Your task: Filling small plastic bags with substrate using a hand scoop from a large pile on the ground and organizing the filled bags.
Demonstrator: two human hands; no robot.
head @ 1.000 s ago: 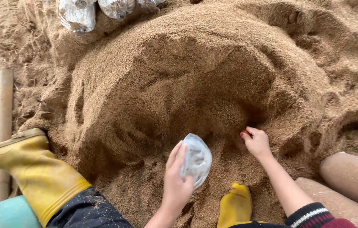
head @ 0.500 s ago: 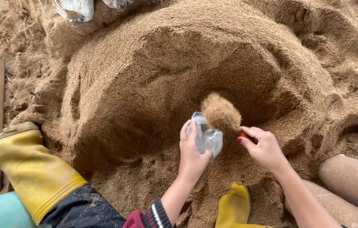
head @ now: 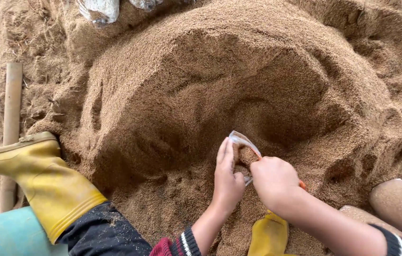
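Observation:
A small clear plastic bag with brown sawdust-like material inside is held open at the foot of a big brown mound. My left hand grips the bag's near side. My right hand is closed around the bag's mouth from the right, with an orange scoop or tool edge showing beside it; what the fist holds apart from the bag is hidden. Both hands meet just above the loose material.
My yellow rubber boots stand at the left and bottom middle. A wooden pole lies at the left, a blue container at the bottom left, filled cylinders at the right, pale sacks at the top.
My right hand, which lifted a handful of the material to the bag, has dropped onto the bag's mouth. The bag has sunk lower and both hands have closed together.

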